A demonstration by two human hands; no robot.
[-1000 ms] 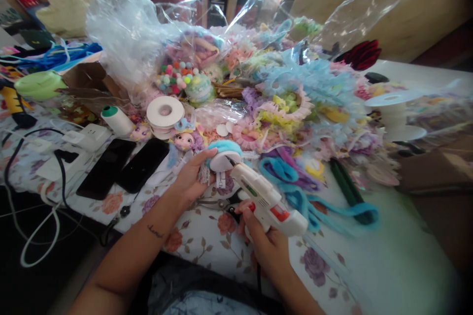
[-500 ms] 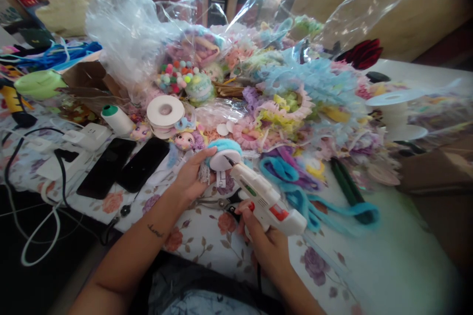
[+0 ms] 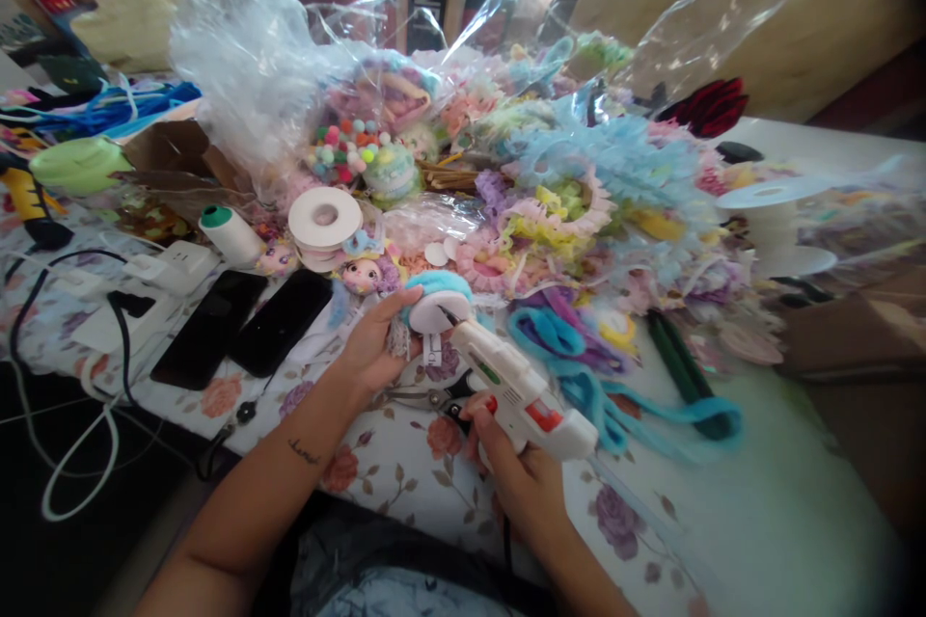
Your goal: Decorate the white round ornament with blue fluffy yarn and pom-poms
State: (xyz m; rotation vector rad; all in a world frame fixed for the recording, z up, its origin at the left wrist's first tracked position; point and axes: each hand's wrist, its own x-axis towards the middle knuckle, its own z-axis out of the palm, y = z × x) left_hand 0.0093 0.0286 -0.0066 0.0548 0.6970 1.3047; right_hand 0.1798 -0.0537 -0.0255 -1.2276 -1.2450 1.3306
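My left hand (image 3: 376, 347) is closed on a small round craft piece with a fluffy blue rim (image 3: 438, 283) and a flat white disc (image 3: 440, 312) facing me. A small white tag (image 3: 432, 350) hangs below the disc. Around the handle of a white hot glue gun (image 3: 525, 390) my right hand (image 3: 517, 463) is wrapped, fingers at the red trigger. The gun's dark nozzle meets the disc's face, or sits very close to it. Beneath the hands lies a pair of scissors (image 3: 434, 398), partly hidden. Whether glue is coming out cannot be made out.
Two black phones (image 3: 282, 323) and a power strip with cables (image 3: 122, 318) lie to the left. A white ribbon roll (image 3: 325, 217) and a thread spool (image 3: 230, 231) stand behind. Ruffled pastel trims (image 3: 593, 164) pile up at the back. Blue fuzzy strips (image 3: 614, 405) lie right.
Almost nothing differs. The glue gun and the round piece have shifted only very slightly; both hands keep their hold.
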